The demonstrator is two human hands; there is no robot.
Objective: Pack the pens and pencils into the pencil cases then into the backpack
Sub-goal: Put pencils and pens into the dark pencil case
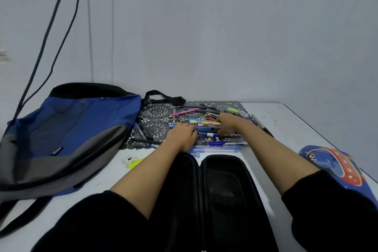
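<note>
Both hands are working at twelve o'clock, out on the pile. The left hand [182,132] is lying palm down with its fingertips against the left ends of the pens and pencils [204,124], though whether it is actually gripping any I cannot tell. The right hand [227,125] is curling fingers and thumb round the right ends of the same few, so a short bundle is sitting squeezed between the two hands. Counting the pile, more than ten sticks are lying there, too tangled for an exact number, and they are spreading across one black lace mat [157,112] on the white table [286,120]. One green eraser [232,110] is sitting at the mat's far edge, around one o'clock. One black marker [262,126] is lying just off the mat at two o'clock. Two pencil cases are showing: the black pencil case [225,190] is lying open at six o'clock, its two halves side by side between the forearms, and the blue pencil case [337,165] with the red print is resting at four o'clock by the table's right edge. One blue and grey backpack [67,135] is lying flat at nine o'clock, touching the mat's left side. One yellow tag [134,162] is sitting just beside the left forearm, and two cables [51,37] are hanging down the wall at ten o'clock.
</note>
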